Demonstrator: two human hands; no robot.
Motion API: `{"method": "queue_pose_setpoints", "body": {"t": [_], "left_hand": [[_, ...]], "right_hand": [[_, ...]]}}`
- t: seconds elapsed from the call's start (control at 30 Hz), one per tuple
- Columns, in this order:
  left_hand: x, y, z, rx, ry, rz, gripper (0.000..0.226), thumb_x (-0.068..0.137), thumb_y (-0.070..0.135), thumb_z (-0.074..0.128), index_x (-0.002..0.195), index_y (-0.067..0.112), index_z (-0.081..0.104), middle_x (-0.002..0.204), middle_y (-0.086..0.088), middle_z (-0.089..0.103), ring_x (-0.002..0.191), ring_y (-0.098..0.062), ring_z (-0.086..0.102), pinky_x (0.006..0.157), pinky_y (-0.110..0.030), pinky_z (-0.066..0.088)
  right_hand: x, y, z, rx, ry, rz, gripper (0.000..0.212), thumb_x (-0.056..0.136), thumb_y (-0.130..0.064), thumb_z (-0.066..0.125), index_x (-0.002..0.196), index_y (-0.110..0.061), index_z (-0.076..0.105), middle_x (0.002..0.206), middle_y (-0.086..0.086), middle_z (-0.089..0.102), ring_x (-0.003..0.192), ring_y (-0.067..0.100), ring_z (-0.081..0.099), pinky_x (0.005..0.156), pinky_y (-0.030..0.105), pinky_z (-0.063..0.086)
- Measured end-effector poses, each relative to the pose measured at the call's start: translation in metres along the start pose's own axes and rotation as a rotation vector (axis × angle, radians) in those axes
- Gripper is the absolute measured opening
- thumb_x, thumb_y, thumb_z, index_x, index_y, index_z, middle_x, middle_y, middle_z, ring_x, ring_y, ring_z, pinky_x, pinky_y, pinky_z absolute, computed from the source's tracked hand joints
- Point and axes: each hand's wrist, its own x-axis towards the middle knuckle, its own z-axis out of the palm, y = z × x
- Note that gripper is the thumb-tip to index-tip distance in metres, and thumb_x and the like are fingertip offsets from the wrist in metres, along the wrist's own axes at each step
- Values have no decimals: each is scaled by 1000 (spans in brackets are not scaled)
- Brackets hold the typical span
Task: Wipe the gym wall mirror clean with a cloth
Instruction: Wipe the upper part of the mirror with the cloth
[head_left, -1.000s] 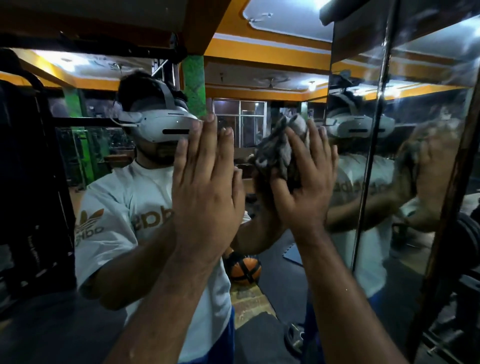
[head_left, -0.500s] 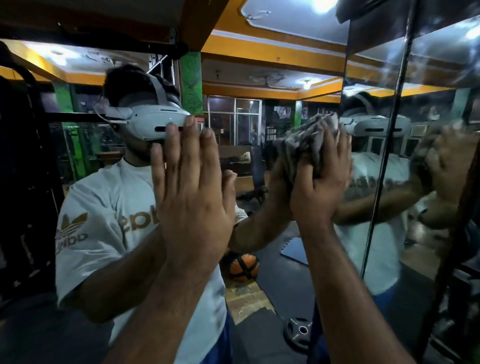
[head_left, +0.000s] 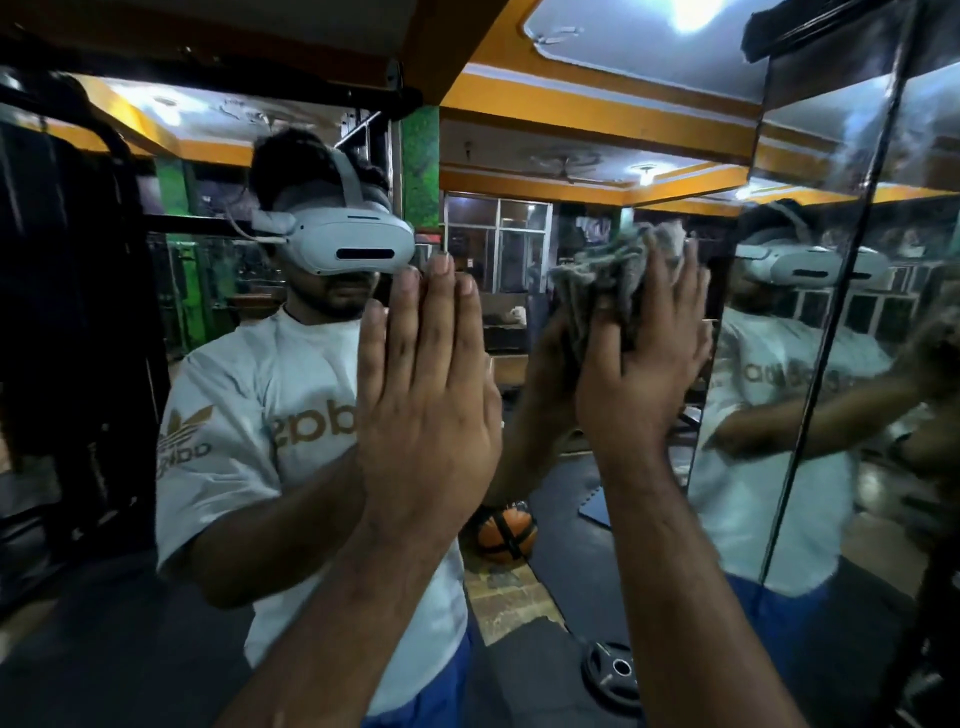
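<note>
The wall mirror (head_left: 218, 332) fills the view in front of me and reflects a person in a white T-shirt. My left hand (head_left: 426, 395) lies flat on the glass, fingers straight and together, pointing up. To its right, my right hand (head_left: 644, 384) presses a bunched grey cloth (head_left: 602, 275) against the mirror with straight fingers. The cloth sticks out above and to the left of the fingers.
A second mirror panel (head_left: 810, 415) meets the first at an angle on the right, with a thin dark bar (head_left: 831, 332) running down it. A dark machine frame (head_left: 78, 312) stands at the left. An orange ball (head_left: 506, 535) and a weight plate (head_left: 610, 670) show low in the reflection.
My right hand has slid the cloth a little to the right and upward on the glass. My left hand has stayed flat on the mirror.
</note>
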Motion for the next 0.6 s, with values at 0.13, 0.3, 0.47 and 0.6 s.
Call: {"method": "queue_pose_setpoints", "body": {"t": [0.13, 0.3, 0.47, 0.6], "left_hand": [[1, 2, 4, 22, -22, -3, 61, 105, 27, 35, 160, 4, 19, 168, -14, 13, 156, -32, 8, 126, -51, 10], [1, 4, 3, 33, -13, -9, 57, 107, 26, 33, 159, 4, 23, 167, -13, 16, 155, -32, 11, 126, -52, 11], [1, -1, -10, -42, -48, 15, 59, 102, 20, 41, 157, 3, 29, 166, -14, 21, 155, -29, 13, 126, -50, 13], [-2, -31, -29, 79, -37, -79, 68, 107, 40, 41, 158, 0, 21, 166, -18, 16, 156, -31, 10, 126, -49, 10]], "right_hand": [[-12, -3, 1, -65, -193, -411, 63, 93, -37, 52, 155, -24, 47, 170, 9, 28, 160, 27, 16, 128, 57, 8], [-3, 13, -1, 79, 68, -4, 67, 85, -30, 52, 153, -26, 52, 169, 3, 34, 160, 22, 20, 126, 64, 10], [-37, -19, 14, 27, -91, -206, 66, 89, -28, 55, 154, -21, 51, 170, 8, 30, 161, 26, 16, 128, 57, 4], [-28, -7, 10, 48, 0, -146, 66, 86, -29, 55, 152, -23, 53, 167, 9, 36, 159, 26, 21, 126, 61, 10]]}}
